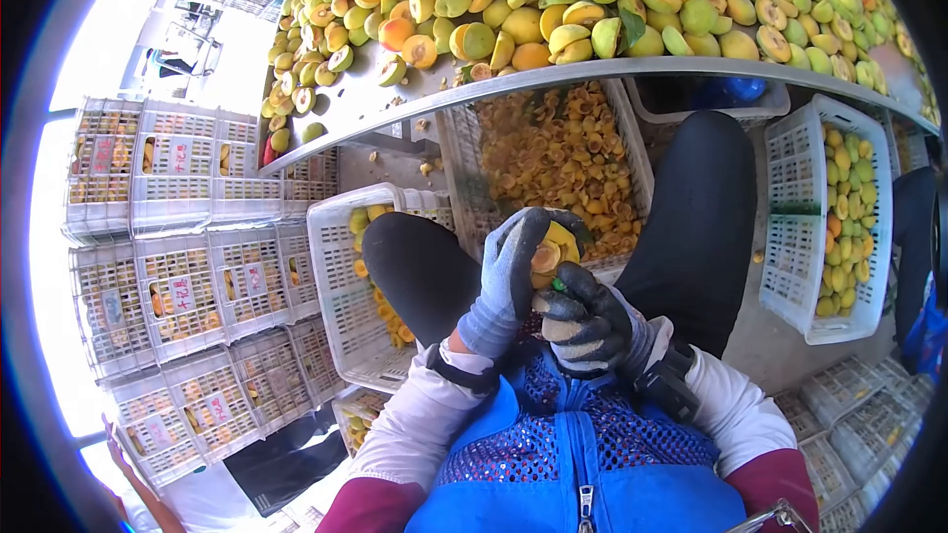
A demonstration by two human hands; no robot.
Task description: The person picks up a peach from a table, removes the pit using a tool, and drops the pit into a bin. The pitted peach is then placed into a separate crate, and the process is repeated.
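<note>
My left hand (515, 262), in a grey-blue work glove, is closed around a cut yellow apricot (546, 257). The brown pit area at its centre faces up. Just below and to the right, my right hand (585, 321), gloved too, is curled shut with its fingertips close to the fruit. A small green piece (560, 284) shows at its fingers, perhaps part of a tool; the rest is hidden. Beneath both hands, between my knees, stands a crate (462, 173) of orange-yellow apricot halves (563, 153).
A metal-edged table (395, 111) ahead carries a heap of whole and halved apricots (602, 0). White crates of fruit stand at left (331, 286) and right (795, 222). Stacked crates (183, 286) rise farther left. A person's arm (138, 484) shows at lower left.
</note>
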